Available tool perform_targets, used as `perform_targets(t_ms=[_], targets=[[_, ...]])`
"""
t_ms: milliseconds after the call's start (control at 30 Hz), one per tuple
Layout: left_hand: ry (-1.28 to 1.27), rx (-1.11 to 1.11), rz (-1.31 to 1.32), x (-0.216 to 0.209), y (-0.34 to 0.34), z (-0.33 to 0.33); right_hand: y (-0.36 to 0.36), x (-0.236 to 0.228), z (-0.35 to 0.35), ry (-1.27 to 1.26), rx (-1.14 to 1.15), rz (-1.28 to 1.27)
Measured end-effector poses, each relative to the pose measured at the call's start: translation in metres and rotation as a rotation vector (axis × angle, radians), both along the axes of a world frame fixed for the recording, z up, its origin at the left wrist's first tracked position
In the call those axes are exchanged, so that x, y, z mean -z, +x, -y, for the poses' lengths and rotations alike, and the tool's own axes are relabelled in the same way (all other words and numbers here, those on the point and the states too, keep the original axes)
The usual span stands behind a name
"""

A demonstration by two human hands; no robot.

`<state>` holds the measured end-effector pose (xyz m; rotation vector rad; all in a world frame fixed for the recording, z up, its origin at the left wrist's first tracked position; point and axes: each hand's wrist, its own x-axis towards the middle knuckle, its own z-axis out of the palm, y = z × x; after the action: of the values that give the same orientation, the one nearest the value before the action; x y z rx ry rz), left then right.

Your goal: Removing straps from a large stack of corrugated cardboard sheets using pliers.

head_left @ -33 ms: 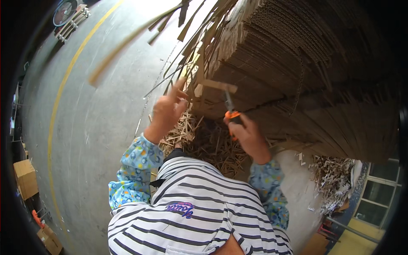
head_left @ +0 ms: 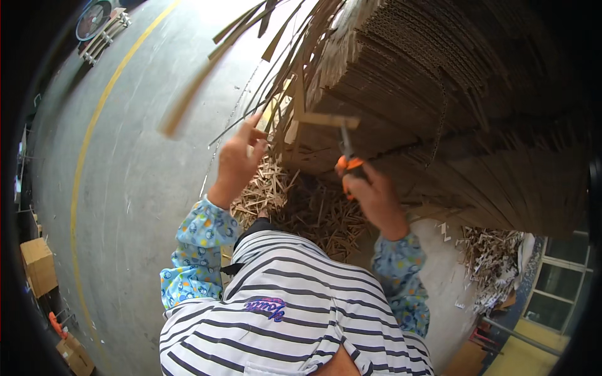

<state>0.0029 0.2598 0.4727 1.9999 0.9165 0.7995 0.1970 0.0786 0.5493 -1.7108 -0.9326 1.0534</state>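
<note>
My right hand (head_left: pixel 379 203) grips a pliers-like hand tool (head_left: pixel 348 161) with orange and black handles and narrow grey jaws. Its tip meets a short cardboard strip (head_left: pixel 329 120) that sticks out sideways below the stack; whether the jaws close on it is unclear. My left hand (head_left: pixel 238 160) is beside the hanging cardboard strips (head_left: pixel 276 88), index finger stretched up and fingers apart, with nothing visible in it. A longer strip (head_left: pixel 188 103), blurred by motion, hangs out to the left above this hand. Layered corrugated cardboard (head_left: pixel 414 56) rises in a large stack at the upper right.
Cardboard scraps (head_left: pixel 326 219) are heaped on the floor below my hands. Another scrap pile (head_left: pixel 492 263) lies at the right near a window (head_left: pixel 555 282). A yellow line (head_left: pixel 84 150) crosses the grey floor, and a cardboard box (head_left: pixel 39 266) stands at far left.
My right hand and the tool have shifted slightly right. My left hand has moved a little left. The blurred long strip has swung to the right.
</note>
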Motion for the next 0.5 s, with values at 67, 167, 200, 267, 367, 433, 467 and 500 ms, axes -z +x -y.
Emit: perform_targets(t_ms=[67,167,200,267,367,433,467,500], targets=[[-0.04,-0.042,0.157,-0.007,-0.003,-0.004,0.01,-0.023,-0.011,0.091,0.015,0.02],[-0.016,0.011,0.21,-0.026,0.008,0.005,0.025,-0.048,-0.036,0.135,0.158,0.079],[-0.015,0.02,0.215,-0.029,0.011,0.007,0.031,-0.052,-0.043,0.17,0.15,0.099],[0.024,0.056,0.289,-0.033,0.016,0.01,0.032,-0.055,-0.045,0.205,0.147,0.122],[-0.048,-0.025,0.326,-0.018,0.006,0.004,-0.006,-0.038,-0.029,0.058,0.096,-0.062],[-0.064,-0.133,0.321,0.0,-0.002,-0.007,-0.015,-0.016,-0.008,0.006,0.009,-0.058],[-0.127,-0.202,0.31,-0.003,-0.008,-0.009,-0.015,-0.006,0.0,-0.035,-0.049,0.079],[-0.138,-0.215,0.349,-0.004,-0.011,-0.01,-0.013,-0.001,0.007,-0.076,-0.108,0.215]])
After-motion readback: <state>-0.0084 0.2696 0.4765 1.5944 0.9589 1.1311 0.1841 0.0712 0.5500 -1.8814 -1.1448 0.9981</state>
